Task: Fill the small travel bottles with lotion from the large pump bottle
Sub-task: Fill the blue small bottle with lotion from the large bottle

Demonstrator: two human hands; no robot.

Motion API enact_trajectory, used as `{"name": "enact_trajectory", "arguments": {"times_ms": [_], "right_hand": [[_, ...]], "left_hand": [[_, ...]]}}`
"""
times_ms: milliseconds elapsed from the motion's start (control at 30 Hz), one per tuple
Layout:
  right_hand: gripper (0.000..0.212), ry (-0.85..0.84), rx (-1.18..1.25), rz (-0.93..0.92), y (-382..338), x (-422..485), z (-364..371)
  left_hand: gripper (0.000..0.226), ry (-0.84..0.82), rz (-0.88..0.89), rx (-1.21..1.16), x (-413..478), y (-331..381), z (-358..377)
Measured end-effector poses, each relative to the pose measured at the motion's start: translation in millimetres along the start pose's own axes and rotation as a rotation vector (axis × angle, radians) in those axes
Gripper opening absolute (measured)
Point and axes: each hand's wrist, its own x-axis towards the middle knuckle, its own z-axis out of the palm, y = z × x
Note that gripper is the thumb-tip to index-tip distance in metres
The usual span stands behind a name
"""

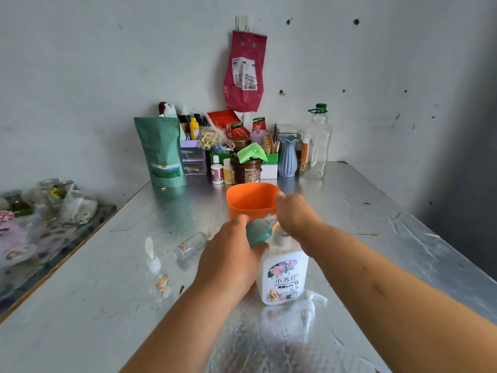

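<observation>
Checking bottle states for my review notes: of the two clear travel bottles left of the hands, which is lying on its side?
The farther clear bottle, beside the left hand, lies on its side. The nearer clear bottle stands upright with its white cap on.

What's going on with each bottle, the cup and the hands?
Teal bottle: tilted, held by left hand.
Right hand: at its neck.
Large lotion bottle: upright, pump off.
Pump: lying down.
Clear bottle: on its side.
Spray bottle: upright.
Orange cup: upright.

The left hand (228, 254) grips a teal bottle (259, 231) tilted over the white pump bottle (282, 275), the right hand (295, 214) at its neck, an orange cup (250, 200) just behind the grip.
</observation>
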Motion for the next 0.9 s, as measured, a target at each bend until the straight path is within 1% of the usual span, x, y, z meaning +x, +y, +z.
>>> {"name": "enact_trajectory", "arguments": {"times_ms": [133,300,400,433,533,600,767,900], "right_hand": [[0.039,-0.005,-0.086,-0.078,3,-2,0],[0.041,-0.003,-0.029,-0.020,9,1,6],[0.055,-0.017,0.144,0.052,8,-1,3],[0.056,-0.043,0.191,0.061,6,-4,0],[0.055,-0.120,0.264,0.000,11,-13,-8],[0.055,-0.126,0.299,-0.027,19,-17,-8],[0.069,-0.129,0.350,-0.032,28,-22,-5],[0.069,-0.138,0.335,-0.029,28,-21,-4]], "left_hand": [[0.034,0.007,-0.004,-0.005,1,-2,2],[0.031,-0.014,-0.022,-0.003,0,-3,4],[0.031,-0.014,-0.020,-0.016,-3,-2,3],[0.031,-0.008,-0.019,-0.017,-4,-1,1],[0.032,0.010,-0.017,-0.017,-3,1,-1],[0.033,0.013,-0.018,-0.019,-3,2,-1],[0.031,0.017,-0.022,-0.033,-2,3,0],[0.032,0.009,-0.032,-0.053,-2,1,2]]}}
